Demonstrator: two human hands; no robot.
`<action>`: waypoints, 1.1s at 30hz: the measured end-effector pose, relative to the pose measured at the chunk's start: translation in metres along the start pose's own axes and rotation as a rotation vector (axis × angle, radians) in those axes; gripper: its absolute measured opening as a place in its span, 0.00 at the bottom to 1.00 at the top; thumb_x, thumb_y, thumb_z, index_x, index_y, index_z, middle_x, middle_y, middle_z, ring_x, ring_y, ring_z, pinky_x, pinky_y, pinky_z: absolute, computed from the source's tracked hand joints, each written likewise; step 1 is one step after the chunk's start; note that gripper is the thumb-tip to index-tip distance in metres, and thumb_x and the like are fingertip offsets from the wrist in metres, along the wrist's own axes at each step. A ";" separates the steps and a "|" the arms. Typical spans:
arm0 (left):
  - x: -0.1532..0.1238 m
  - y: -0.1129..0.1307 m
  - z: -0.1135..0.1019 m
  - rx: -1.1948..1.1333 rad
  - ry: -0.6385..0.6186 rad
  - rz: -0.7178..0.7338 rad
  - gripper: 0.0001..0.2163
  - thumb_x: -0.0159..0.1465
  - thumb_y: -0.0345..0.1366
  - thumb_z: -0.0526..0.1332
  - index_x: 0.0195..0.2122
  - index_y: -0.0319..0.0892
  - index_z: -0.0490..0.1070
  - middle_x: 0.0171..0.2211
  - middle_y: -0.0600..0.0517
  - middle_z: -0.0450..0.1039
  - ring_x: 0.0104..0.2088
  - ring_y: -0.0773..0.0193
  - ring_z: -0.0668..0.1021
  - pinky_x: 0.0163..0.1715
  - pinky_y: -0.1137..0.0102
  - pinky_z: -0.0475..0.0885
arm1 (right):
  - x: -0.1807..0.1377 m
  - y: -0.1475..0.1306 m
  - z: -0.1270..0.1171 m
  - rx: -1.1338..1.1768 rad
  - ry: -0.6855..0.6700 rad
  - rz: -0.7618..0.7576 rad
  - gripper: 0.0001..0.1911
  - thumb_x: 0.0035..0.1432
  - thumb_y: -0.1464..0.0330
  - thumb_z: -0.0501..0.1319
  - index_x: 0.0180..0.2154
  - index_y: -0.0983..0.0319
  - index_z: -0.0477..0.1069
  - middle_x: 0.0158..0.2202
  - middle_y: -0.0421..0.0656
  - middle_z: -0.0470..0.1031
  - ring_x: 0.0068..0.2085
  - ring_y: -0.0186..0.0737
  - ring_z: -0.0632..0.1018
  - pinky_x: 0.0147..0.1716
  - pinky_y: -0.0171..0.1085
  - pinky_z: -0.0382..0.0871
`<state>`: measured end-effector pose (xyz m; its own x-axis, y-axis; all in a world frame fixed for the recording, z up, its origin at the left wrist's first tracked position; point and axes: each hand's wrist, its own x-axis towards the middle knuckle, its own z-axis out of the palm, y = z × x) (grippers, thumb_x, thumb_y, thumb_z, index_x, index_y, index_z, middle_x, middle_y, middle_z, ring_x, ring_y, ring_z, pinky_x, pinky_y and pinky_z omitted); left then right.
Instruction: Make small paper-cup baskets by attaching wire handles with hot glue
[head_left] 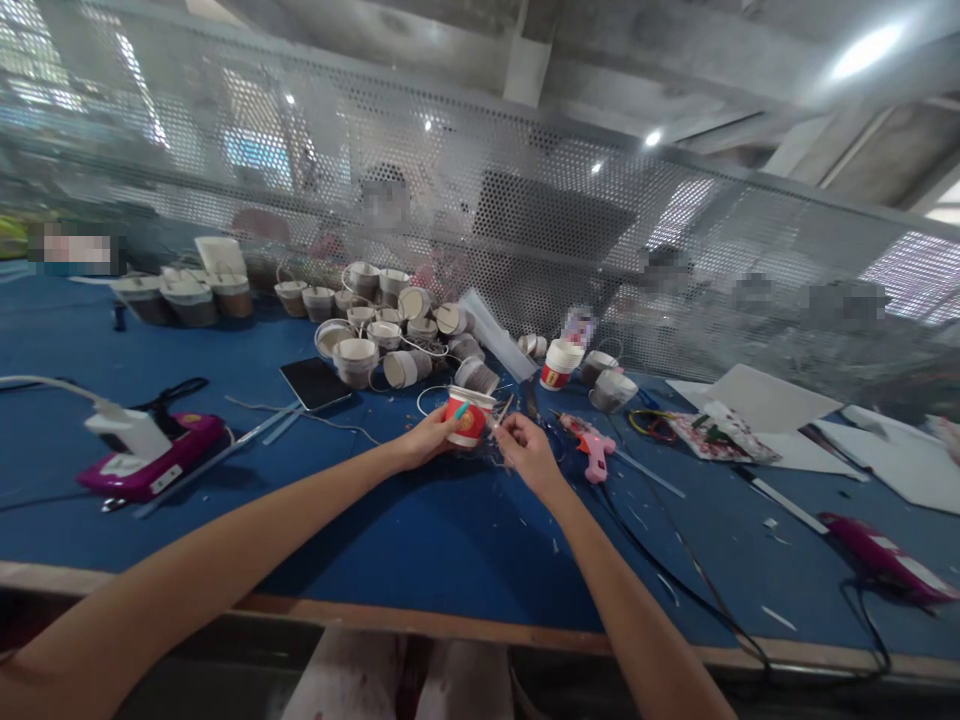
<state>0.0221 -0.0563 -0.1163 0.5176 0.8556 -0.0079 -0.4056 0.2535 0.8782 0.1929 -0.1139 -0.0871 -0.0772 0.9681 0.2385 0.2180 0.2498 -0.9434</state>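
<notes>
Above the blue table, my left hand (435,438) is wrapped round the side of a red and white paper cup (466,418). The cup is roughly upright, its rim facing up. Close to the cup's right side is my right hand (523,442), fingers pinched together. A thin, stick-like end shows above those fingertips, too small and blurred to name. Just behind the cup lies a grey-wrapped cup (477,376) on its side. To the right of my right hand, a pink hot glue gun (592,447) rests on the table.
Several wrapped cups (356,358) crowd the back, near a black phone (315,384). Stacked paper cups (561,364) stand behind the glue gun. Purple power strips lie at left (154,462) and right (889,555), with trailing cables. A perforated metal screen (435,200) borders the table's far side.
</notes>
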 end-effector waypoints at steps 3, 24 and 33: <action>0.000 0.000 -0.002 0.010 -0.009 -0.007 0.24 0.48 0.42 0.70 0.43 0.39 0.67 0.36 0.46 0.75 0.31 0.58 0.79 0.34 0.65 0.71 | -0.002 -0.009 -0.009 0.131 -0.113 0.056 0.22 0.50 0.51 0.60 0.20 0.60 0.58 0.13 0.32 0.58 0.14 0.25 0.56 0.14 0.30 0.47; -0.002 0.000 -0.001 0.026 -0.032 -0.028 0.19 0.50 0.43 0.68 0.39 0.38 0.69 0.30 0.47 0.76 0.28 0.60 0.78 0.30 0.67 0.71 | 0.002 -0.013 -0.016 0.340 -0.087 0.080 0.21 0.52 0.51 0.56 0.21 0.59 0.59 0.19 0.38 0.59 0.23 0.33 0.61 0.22 0.34 0.59; -0.007 0.004 0.006 -0.034 -0.006 -0.055 0.21 0.51 0.46 0.67 0.40 0.36 0.69 0.31 0.46 0.75 0.29 0.58 0.78 0.33 0.63 0.73 | 0.001 -0.009 -0.014 0.394 -0.124 0.128 0.22 0.51 0.51 0.59 0.20 0.61 0.62 0.19 0.37 0.61 0.20 0.30 0.61 0.19 0.32 0.55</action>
<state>0.0210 -0.0642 -0.1100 0.5441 0.8373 -0.0531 -0.4015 0.3154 0.8598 0.2043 -0.1150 -0.0748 -0.1952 0.9749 0.1071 -0.1529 0.0776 -0.9852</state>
